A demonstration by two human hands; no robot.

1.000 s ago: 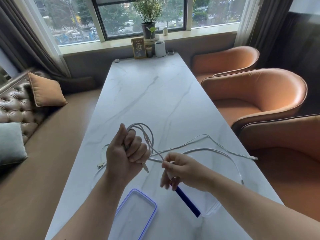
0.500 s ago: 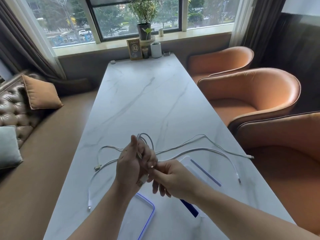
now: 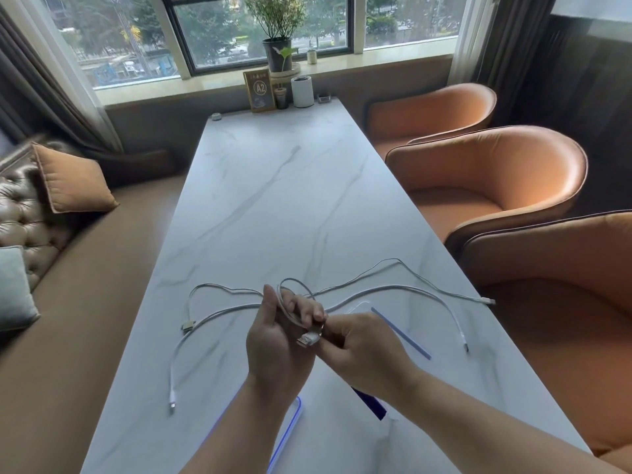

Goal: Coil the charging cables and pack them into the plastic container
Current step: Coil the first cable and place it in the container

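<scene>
Over the near half of the marble table [image 3: 273, 200], my left hand [image 3: 273, 343] is curled round the coiled cable [image 3: 285, 309], whose white loops poke out above my fingers. I cannot make out how many turns there are, since my palm and fingers cover most of them. My right hand [image 3: 362, 350] pinches that cable's tail just behind its USB plug [image 3: 307, 338], thumb and forefinger pressed together on it, right against the left fingertips. Two more cables lie loose across the table beyond my hands. A thicker cable [image 3: 222, 312] sweeps from near the left edge over to the right, and a thinner cable [image 3: 219, 286] starts at a flat plug [image 3: 187, 326] on the left. Where they cross is hidden behind my hands. The plastic container [image 3: 400, 332] sits toward the right edge, clear and hard to trace; its blue strip shows, while my right hand and wrist cover the near part. A blue-rimmed lid [image 3: 298, 419] lies by the near edge, mostly under my left forearm and cut off at the bottom.
</scene>
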